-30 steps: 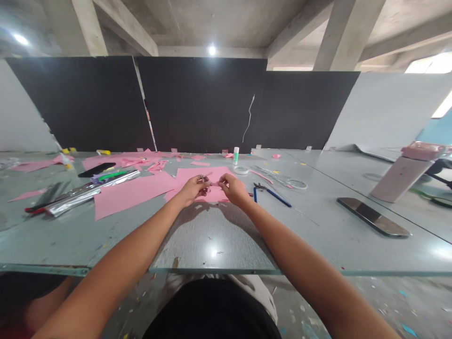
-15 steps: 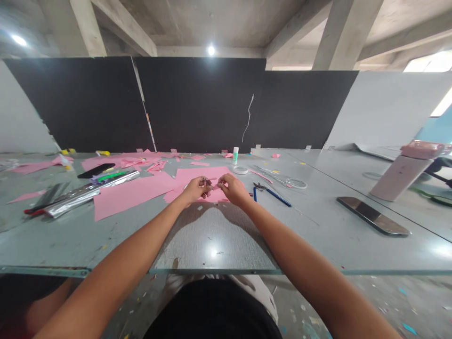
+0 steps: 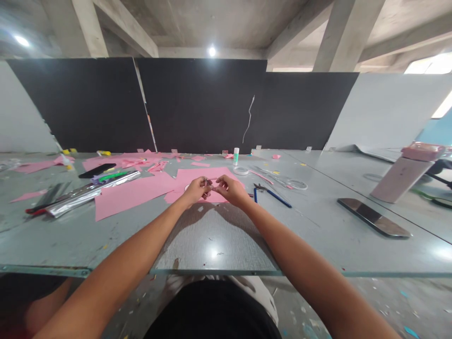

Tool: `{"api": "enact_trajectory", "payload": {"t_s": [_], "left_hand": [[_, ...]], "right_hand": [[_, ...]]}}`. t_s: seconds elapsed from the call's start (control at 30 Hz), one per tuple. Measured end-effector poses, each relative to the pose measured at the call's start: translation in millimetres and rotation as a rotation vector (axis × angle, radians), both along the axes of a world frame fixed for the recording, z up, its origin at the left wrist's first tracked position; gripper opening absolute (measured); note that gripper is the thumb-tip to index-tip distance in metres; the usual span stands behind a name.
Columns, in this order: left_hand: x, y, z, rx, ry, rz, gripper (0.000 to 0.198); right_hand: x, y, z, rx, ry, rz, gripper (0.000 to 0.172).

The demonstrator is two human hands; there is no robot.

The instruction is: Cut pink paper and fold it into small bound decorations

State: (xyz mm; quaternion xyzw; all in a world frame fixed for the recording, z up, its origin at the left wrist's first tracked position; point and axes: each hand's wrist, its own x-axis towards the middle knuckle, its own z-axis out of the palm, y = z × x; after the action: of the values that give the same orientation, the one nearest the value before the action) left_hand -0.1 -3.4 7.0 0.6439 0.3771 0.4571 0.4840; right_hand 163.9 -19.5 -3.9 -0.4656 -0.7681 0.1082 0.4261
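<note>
My left hand and my right hand meet above a pink paper sheet, fingertips nearly touching. Both pinch a small pink paper piece, partly hidden by my fingers. A dark tip shows at my left fingers, too small to identify. A second pink sheet lies to the left. Blue-handled pliers rest to the right of my right hand, apart from it.
A silver foil roll and pens lie at left, with pink scraps along the back. A glue stick and tape roll stand behind. A dark glossy slab lies right. The glass-edged table front runs below my arms.
My hands have drawn slightly closer together above the pink sheet. The objects on the table have not visibly moved.
</note>
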Motion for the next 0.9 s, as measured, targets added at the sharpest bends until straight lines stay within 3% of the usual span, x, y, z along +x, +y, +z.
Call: {"api": "enact_trajectory", "payload": {"t_s": [0.13,0.37,0.5,0.8,0.9], "left_hand": [[-1.3,1.4,0.5,0.008,-0.065,0.03,0.02],[-1.2,2.5,-0.3,0.024,-0.082,0.01,0.024],[-1.3,3.1,-1.7,0.023,-0.072,-0.017,0.028],[-2.0,0.7,0.2,-0.114,-0.117,0.004,0.026],[-1.8,0.6,-0.1,-0.08,-0.074,-0.006,0.023]], "right_hand": [[0.6,2.0,-0.7,0.037,0.016,0.055,0.012],[0.5,1.8,-1.5,-0.048,0.191,-0.03,0.015],[1.8,4.2,-2.4,-0.053,0.161,-0.007,0.008],[5.1,3.5,0.9,0.052,0.031,0.054,0.024],[3.3,0.1,2.1,0.009,0.05,0.031,0.017]]}}
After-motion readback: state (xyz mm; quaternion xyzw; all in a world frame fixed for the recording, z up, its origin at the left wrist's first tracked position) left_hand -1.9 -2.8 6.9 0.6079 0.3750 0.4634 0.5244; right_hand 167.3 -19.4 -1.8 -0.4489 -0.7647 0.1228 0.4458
